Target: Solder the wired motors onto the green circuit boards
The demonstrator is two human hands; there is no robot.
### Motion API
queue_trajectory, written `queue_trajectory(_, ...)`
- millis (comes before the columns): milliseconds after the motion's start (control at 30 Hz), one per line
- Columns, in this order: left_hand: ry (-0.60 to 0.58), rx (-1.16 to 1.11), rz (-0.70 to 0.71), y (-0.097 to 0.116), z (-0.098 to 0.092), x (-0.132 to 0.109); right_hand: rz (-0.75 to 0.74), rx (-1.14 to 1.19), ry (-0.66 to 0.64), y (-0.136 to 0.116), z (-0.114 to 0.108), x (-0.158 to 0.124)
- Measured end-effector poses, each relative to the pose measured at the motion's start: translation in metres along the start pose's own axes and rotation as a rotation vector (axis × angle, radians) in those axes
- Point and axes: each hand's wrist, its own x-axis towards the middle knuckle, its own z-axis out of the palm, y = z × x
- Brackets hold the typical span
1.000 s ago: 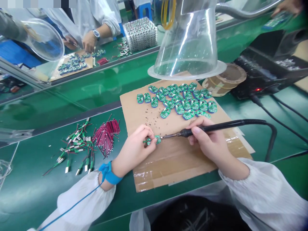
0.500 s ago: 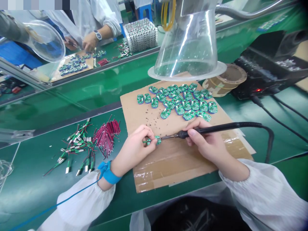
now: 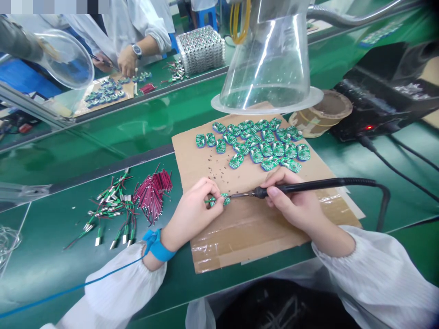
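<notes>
My left hand (image 3: 197,210), with a blue strap at the wrist, pinches a small green circuit board (image 3: 224,199) over the cardboard sheet (image 3: 254,228). A bit of green wire shows at its fingertips. My right hand (image 3: 295,201) is closed round the black handle of a soldering iron (image 3: 308,183). The iron's tip touches or nearly touches the board's right edge; which one is too small to tell. Several green boards (image 3: 265,149) lie grouped on the upper part of the cardboard, with dark specks beside them.
Pink wires (image 3: 151,196) and metal parts with green leads (image 3: 109,201) lie left. A clear fume hood (image 3: 265,68) hangs above the boards. A round pot (image 3: 322,112) and black soldering station (image 3: 373,105) stand right. Across the divider, a person's hands (image 3: 127,59) work.
My hands, the board and the iron hold nearly the same places. Across the divider, the other person's hands have shifted slightly. The view has moved a little.
</notes>
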Motion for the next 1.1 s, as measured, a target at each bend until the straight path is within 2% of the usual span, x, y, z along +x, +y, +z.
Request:
queue_trajectory(300, 0.005, 0.007, 0.021, -0.002, 0.0004, 0.0002, 0.076, 0.147, 0.049, -0.0032, 0.0035, -0.0011)
queue_trajectory(1100, 0.005, 0.037, 0.007, -0.0021, 0.0018, -0.0001, 0.079, 0.079, 0.022, -0.0037, 0.0011, 0.0014)
